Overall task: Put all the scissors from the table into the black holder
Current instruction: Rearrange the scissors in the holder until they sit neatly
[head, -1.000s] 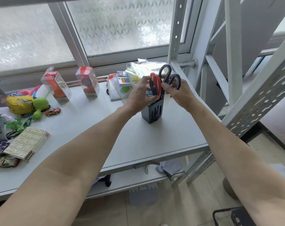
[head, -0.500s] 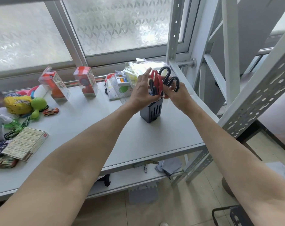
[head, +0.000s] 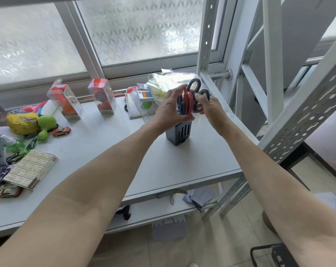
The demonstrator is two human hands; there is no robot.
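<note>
Pale grey laminate table (head: 98, 151), set against a frosted patterned window (head: 140, 29) in a light metal frame; white perforated shelving uprights (head: 302, 120) at the right; beige tiled floor (head: 205, 245) below, with a lower shelf (head: 155, 211) under the tabletop.

Item, right of centre: black holder (head: 179, 132), slotted front, upright on the table. Red-handled scissors (head: 188, 101) and black-handled scissors (head: 197, 93) stand in it, handles up, blades hidden inside. A blue handle shows low between them; its type cannot be told.

Left hand (head: 169, 112): fingers curled around the holder's top and the red handles, thumb at the rim. Right hand (head: 211, 108): fingertips pinching the lower loop of the black handles.

Rear edge, left to right: two clear boxes with red-and-orange contents (head: 67, 102) (head: 102, 98), a packaged stationery set (head: 142, 101), a crinkled clear plastic bag (head: 171, 79).

Left side: yellow pouch (head: 22, 122), green plush toy (head: 46, 125), small toy car (head: 61, 131), flat printed carton (head: 31, 171), further small packets, blurred.

Lower shelf: grey cloth pouch (head: 200, 196).
</note>
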